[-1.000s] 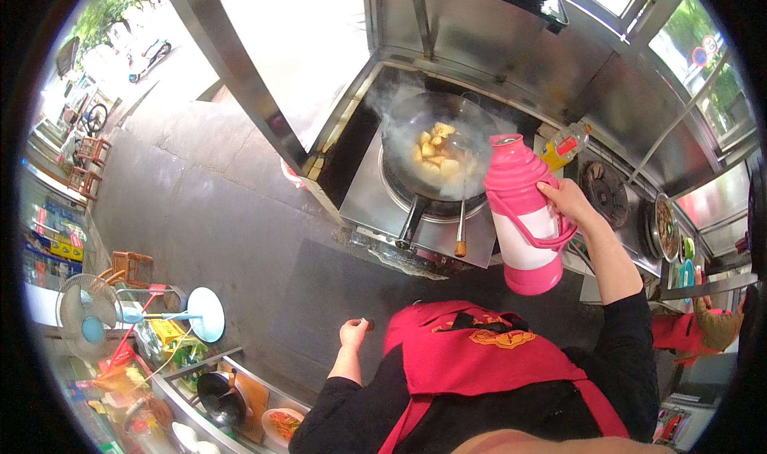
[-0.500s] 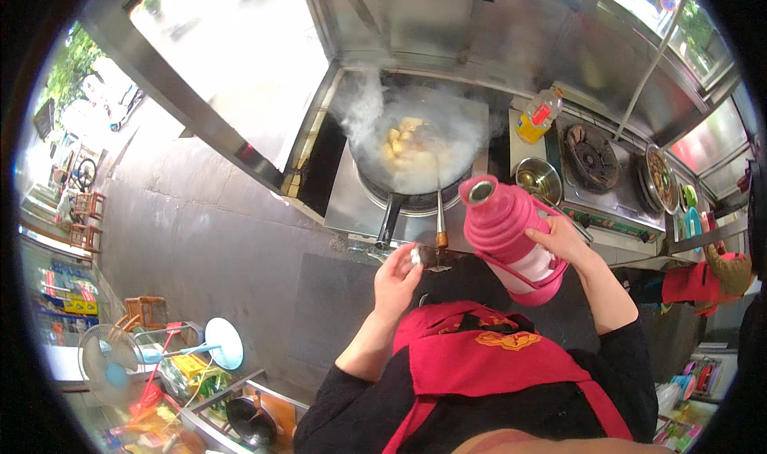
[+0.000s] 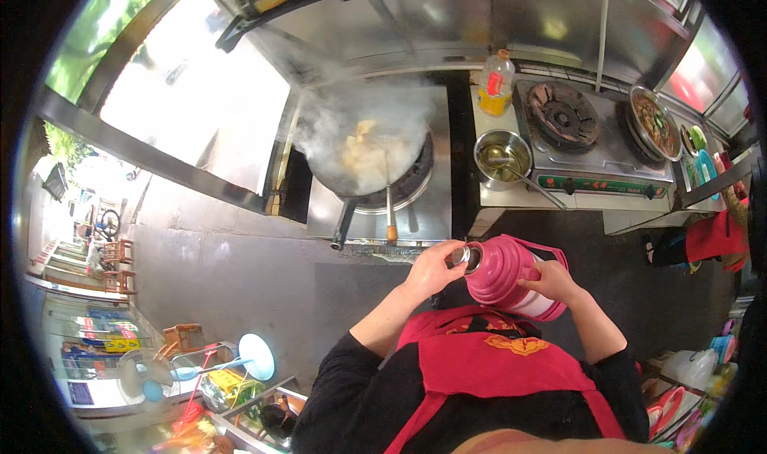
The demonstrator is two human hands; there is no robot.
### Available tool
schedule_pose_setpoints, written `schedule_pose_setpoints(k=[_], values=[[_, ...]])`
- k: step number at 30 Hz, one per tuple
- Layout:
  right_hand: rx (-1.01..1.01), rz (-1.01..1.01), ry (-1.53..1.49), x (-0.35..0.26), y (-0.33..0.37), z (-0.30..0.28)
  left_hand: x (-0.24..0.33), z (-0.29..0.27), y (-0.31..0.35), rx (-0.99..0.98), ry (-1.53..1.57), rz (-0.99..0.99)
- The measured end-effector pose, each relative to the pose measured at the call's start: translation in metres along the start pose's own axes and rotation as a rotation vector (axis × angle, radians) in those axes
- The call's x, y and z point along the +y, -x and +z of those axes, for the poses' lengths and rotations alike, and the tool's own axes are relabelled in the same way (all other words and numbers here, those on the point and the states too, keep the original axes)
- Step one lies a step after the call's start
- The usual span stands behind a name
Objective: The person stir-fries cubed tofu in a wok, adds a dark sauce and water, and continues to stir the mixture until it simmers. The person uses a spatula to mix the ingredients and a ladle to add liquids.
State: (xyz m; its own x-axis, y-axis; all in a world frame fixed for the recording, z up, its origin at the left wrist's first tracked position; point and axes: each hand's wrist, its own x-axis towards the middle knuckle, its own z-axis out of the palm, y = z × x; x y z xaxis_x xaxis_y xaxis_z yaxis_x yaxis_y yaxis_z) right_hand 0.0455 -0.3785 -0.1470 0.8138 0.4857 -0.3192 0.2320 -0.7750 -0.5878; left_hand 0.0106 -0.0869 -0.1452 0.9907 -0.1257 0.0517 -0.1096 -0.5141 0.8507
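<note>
In front of my body is a pink thermos flask (image 3: 494, 277) with a white panel on its side, tilted toward the left. My right hand (image 3: 553, 283) grips it at the handle side. My left hand (image 3: 432, 271) pinches a small silvery stopper (image 3: 461, 255) right at the flask's mouth; how far it is inside I cannot tell. Beyond my hands, a wok (image 3: 345, 184) steams on the burner, tipped to the left of the ring. Yellowish chunks of food (image 3: 358, 146) show blurrily through the steam. A wooden-handled spatula (image 3: 391, 218) leans in the wok.
Right of the wok stand a metal pot (image 3: 481, 166) with a ladle and an oil bottle (image 3: 495, 87). Farther right are a gas stove (image 3: 595, 166) and a pan of food (image 3: 655, 122). A person in red (image 3: 713, 234) is at far right. A fan (image 3: 256, 356) stands lower left.
My left hand has brought the stopper to the flask's mouth. The flask has come lower and nearer my body. My view has swung to the right, and the wok sits farther left on its burner.
</note>
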Motion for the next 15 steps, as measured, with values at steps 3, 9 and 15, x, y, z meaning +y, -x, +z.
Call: schedule_pose_setpoints(k=[3,9,15], values=[[0.095,-0.038,-0.017,0.048,0.022,0.001,0.017,0.044,-0.005,0.0,0.029,-0.186],[0.105,-0.115,-0.073,0.109,0.047,-0.023,0.052,0.122,-0.011,0.031,0.003,-0.203],[0.03,-0.136,-0.012,0.134,0.045,-0.033,0.063,0.145,-0.009,0.15,-0.047,-0.188]])
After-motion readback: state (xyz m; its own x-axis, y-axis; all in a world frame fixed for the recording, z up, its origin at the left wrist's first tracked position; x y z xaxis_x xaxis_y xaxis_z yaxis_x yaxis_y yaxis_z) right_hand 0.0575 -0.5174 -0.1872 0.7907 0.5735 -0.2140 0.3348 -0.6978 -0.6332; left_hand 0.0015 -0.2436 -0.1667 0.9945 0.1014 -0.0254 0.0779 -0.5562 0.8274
